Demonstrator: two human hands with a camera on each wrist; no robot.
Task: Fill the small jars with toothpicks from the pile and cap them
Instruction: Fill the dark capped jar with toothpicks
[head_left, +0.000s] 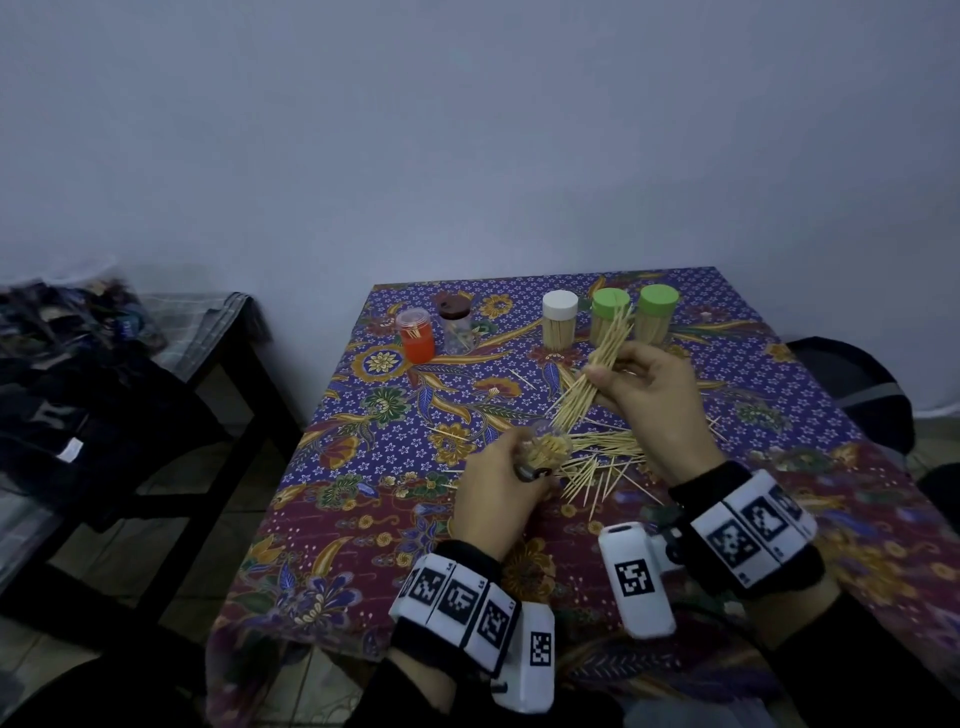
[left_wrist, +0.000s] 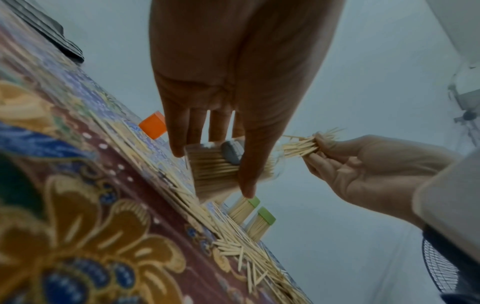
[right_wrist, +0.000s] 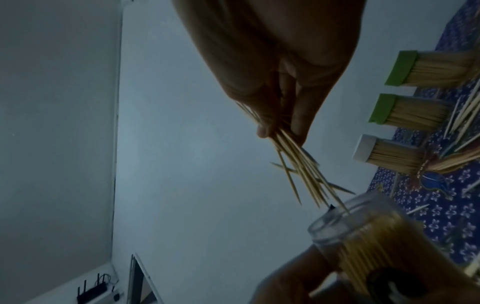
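My left hand (head_left: 493, 499) grips an open jar (head_left: 545, 451), already well stocked with toothpicks, low in the middle of the frame. My right hand (head_left: 649, 395) pinches a bundle (head_left: 597, 371) just above and to the right of it, tips slanting down toward the jar's mouth (some splay out). The pile (head_left: 602, 462) lies on the cloth (head_left: 363, 519) between my hands. At the top stand three capped jars: white (head_left: 559, 319), green (head_left: 610, 317), green (head_left: 657, 313).
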